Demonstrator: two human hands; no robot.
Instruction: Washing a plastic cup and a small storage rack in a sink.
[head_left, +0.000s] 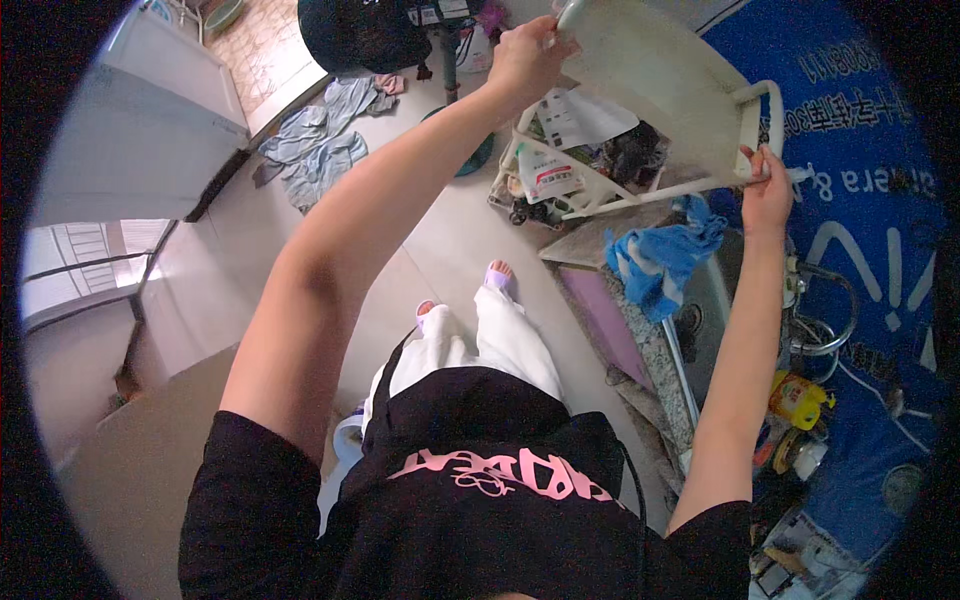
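Both hands hold up a cream-white plastic piece (660, 60) with a broad panel and open bars. It may be a stool or a bin; I cannot tell. My left hand (529, 56) grips its upper edge near the top of the view. Around the bar at its right corner close the fingers of my right hand (766, 191). Through or within the bars show a white sheet of paper (589, 118), a printed white plastic bag (551, 176) and dark crumpled rubbish (634, 154). Below hangs a blue-and-white cloth (664, 251).
On the right are a sink (694, 322), a metal tap (829, 341) and a yellow bottle (799, 399), before a blue banner (855, 195) bearing writing. Light-blue clothes (322, 142) lie on the tiled floor (420, 232). A white cabinet-like appliance (142, 142) stands left.
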